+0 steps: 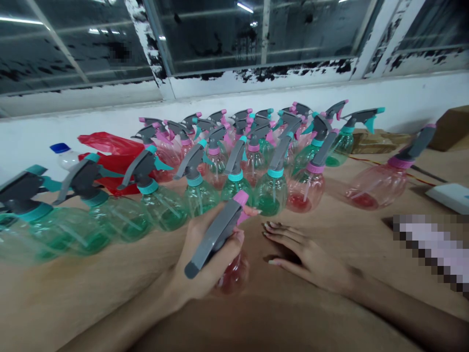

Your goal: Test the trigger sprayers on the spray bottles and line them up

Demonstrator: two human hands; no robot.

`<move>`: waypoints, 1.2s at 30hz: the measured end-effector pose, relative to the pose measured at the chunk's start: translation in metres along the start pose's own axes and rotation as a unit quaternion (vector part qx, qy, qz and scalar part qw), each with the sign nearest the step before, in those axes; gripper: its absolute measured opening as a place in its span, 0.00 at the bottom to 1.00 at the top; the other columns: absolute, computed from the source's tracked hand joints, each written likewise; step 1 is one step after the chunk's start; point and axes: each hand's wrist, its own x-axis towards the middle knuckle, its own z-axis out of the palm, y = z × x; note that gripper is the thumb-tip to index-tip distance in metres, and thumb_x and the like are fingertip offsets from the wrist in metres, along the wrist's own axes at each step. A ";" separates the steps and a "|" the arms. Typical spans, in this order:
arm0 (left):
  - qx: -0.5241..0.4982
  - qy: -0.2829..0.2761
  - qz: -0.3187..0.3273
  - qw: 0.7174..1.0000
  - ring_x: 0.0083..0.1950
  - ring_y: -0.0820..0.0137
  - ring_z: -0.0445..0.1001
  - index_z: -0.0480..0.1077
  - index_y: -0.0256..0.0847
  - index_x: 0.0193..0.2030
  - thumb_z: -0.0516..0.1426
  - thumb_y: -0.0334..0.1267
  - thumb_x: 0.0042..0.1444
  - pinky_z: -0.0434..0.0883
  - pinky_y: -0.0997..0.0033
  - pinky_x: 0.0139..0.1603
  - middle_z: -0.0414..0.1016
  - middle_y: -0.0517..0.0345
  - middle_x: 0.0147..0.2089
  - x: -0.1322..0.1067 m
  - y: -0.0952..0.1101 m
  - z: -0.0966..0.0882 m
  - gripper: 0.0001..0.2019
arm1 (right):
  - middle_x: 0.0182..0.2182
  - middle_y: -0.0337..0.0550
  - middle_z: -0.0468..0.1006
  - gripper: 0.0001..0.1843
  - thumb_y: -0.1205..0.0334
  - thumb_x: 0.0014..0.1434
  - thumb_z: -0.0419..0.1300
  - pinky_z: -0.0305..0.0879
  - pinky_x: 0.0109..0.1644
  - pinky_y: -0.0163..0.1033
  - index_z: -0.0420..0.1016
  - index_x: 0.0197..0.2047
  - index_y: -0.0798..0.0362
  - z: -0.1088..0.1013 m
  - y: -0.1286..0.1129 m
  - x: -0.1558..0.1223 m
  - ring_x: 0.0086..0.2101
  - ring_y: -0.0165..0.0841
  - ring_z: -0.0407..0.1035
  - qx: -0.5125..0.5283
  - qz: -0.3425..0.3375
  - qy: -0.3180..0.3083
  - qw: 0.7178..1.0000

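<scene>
My left hand (205,249) is wrapped round the neck and trigger of a pink spray bottle (234,276), whose grey head with a pink nozzle points away from me. The hand hides the collar and much of the clear pink body. To its right, my right hand (304,249) rests on the table, fingers stretched out and holding nothing. Just beyond the hands stand a green spray bottle (271,195) with a turquoise collar and a pink spray bottle (306,190).
Several more green and pink spray bottles crowd the wooden table (120,288) toward the wall. A red plastic bag (113,161) and a blue-capped bottle (68,155) are behind them at left. Cardboard boxes (452,129) and a white box (449,196) lie at right.
</scene>
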 end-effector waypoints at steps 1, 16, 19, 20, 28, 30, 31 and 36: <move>-0.014 0.000 0.003 1.000 0.23 0.71 0.68 0.67 0.46 0.32 0.51 0.35 0.50 0.66 0.70 0.25 0.71 0.63 0.26 0.000 0.000 0.000 0.05 | 0.59 0.46 0.66 0.28 0.50 0.61 0.55 0.57 0.62 0.53 0.59 0.62 0.50 0.000 0.000 0.000 0.59 0.39 0.58 0.003 -0.002 0.001 1.000; -0.004 0.050 -0.005 0.999 0.23 0.71 0.66 0.68 0.47 0.38 0.52 0.35 0.52 0.67 0.72 0.26 0.67 0.65 0.23 0.001 -0.001 0.002 0.07 | 0.60 0.46 0.65 0.28 0.50 0.61 0.54 0.58 0.62 0.52 0.59 0.62 0.50 0.000 0.001 0.001 0.60 0.39 0.56 0.003 -0.005 -0.007 1.000; -0.003 0.035 -0.001 0.999 0.23 0.71 0.67 0.68 0.46 0.34 0.53 0.35 0.51 0.67 0.71 0.26 0.68 0.64 0.24 0.000 0.000 0.003 0.05 | 0.59 0.46 0.66 0.29 0.51 0.61 0.55 0.58 0.61 0.53 0.58 0.63 0.49 0.000 0.001 0.000 0.59 0.40 0.58 0.011 -0.008 -0.003 1.000; -0.002 0.032 -0.003 0.999 0.23 0.71 0.67 0.67 0.46 0.34 0.53 0.35 0.51 0.67 0.70 0.26 0.68 0.64 0.24 0.000 0.000 0.003 0.05 | 0.59 0.46 0.66 0.29 0.51 0.61 0.55 0.58 0.61 0.53 0.58 0.63 0.49 0.000 0.001 0.001 0.59 0.40 0.58 0.010 -0.008 -0.005 1.000; -0.001 0.028 -0.003 1.000 0.22 0.71 0.64 0.65 0.47 0.32 0.53 0.35 0.50 0.66 0.70 0.25 0.66 0.64 0.24 0.002 0.001 0.003 0.03 | 0.59 0.46 0.67 0.28 0.51 0.61 0.55 0.58 0.61 0.52 0.59 0.62 0.50 0.000 0.000 0.001 0.59 0.39 0.58 0.005 -0.005 0.005 1.000; -0.005 0.026 -0.003 1.000 0.23 0.71 0.64 0.65 0.46 0.32 0.52 0.35 0.51 0.66 0.70 0.25 0.66 0.64 0.24 0.001 0.001 0.002 0.02 | 0.59 0.46 0.66 0.28 0.51 0.61 0.55 0.58 0.62 0.51 0.60 0.62 0.50 0.000 -0.001 0.001 0.59 0.39 0.58 0.004 -0.002 0.000 1.000; -0.005 0.027 -0.001 1.000 0.23 0.71 0.64 0.65 0.46 0.32 0.52 0.35 0.51 0.66 0.70 0.26 0.66 0.64 0.25 0.001 0.001 0.002 0.02 | 0.59 0.46 0.66 0.28 0.51 0.61 0.55 0.58 0.62 0.51 0.59 0.62 0.50 0.000 -0.001 0.001 0.59 0.39 0.57 0.003 -0.001 -0.003 1.000; -0.002 0.028 -0.005 1.000 0.24 0.72 0.67 0.65 0.46 0.31 0.52 0.34 0.52 0.67 0.71 0.27 0.71 0.63 0.28 0.000 0.000 0.002 0.02 | 0.60 0.46 0.65 0.28 0.50 0.61 0.54 0.58 0.62 0.52 0.58 0.62 0.50 0.000 0.000 0.001 0.60 0.39 0.57 -0.001 -0.003 -0.003 1.000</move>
